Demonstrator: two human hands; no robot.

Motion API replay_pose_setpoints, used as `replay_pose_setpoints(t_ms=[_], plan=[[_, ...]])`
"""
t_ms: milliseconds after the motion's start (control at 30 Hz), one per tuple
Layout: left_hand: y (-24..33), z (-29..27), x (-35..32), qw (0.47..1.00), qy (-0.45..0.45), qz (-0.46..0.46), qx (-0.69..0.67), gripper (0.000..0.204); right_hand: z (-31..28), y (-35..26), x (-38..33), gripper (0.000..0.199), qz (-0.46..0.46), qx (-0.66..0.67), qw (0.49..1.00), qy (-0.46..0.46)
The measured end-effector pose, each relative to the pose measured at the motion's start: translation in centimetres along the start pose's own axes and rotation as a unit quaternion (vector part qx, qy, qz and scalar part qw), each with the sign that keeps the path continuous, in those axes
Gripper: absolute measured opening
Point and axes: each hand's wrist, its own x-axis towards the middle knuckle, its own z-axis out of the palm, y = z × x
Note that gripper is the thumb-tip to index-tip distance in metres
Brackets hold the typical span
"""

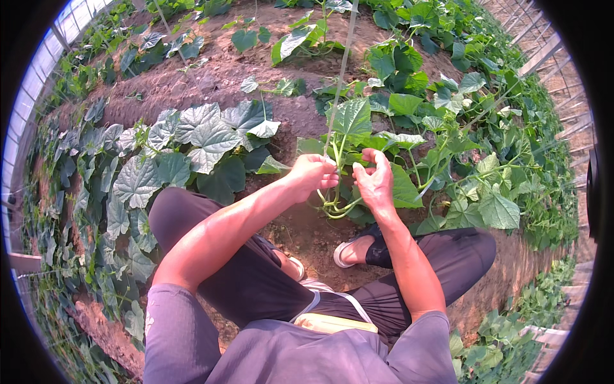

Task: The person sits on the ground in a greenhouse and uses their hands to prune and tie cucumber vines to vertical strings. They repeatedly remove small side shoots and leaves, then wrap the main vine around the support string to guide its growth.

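Observation:
My left hand [313, 174] is closed, its thumb and fingers pinched around the lower end of a pale string [343, 70] that runs down from above. Something small and whitish shows at those fingertips, too small to name. Just right of it a green vine stem [341, 150] rises to a broad, sunlit leaf [352, 118]. My right hand [375, 180] is beside this stem, fingers bent but apart, with nothing visible in them. Below both hands, the vine's bare lower stem [339, 212] curves in loops near the soil.
Large-leaved vines [211, 137] spread at left, and more vines [492, 185] crowd the right. Bare soil [192, 83] forms a ridge ahead. My bent knees and shoes [345, 254] flank the plant. A pale yellow box-shaped thing [336, 322] with white straps rests at my waist.

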Motion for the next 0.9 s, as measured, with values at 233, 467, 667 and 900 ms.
replay_pose_setpoints(t_ms=[233,467,667,900], plan=[[0.0,1.3,-1.1,0.995,-0.03,0.094,0.003,0.018,-2.0,-4.8,-2.2,0.017,0.266,0.219,0.927,-0.146],[-0.2,1.6,-1.9,0.967,-0.117,0.128,0.189,0.027,-2.4,-3.0,-1.2,0.016,0.407,0.332,0.839,-0.14],[0.3,1.4,-1.9,0.998,-0.005,0.046,-0.034,0.037,-3.0,-3.9,-1.4,0.014,0.402,0.374,0.819,-0.168],[-0.9,0.7,-2.0,0.991,-0.032,0.073,0.103,0.027,-2.7,-4.0,-2.0,0.017,0.379,0.405,0.814,-0.175]])
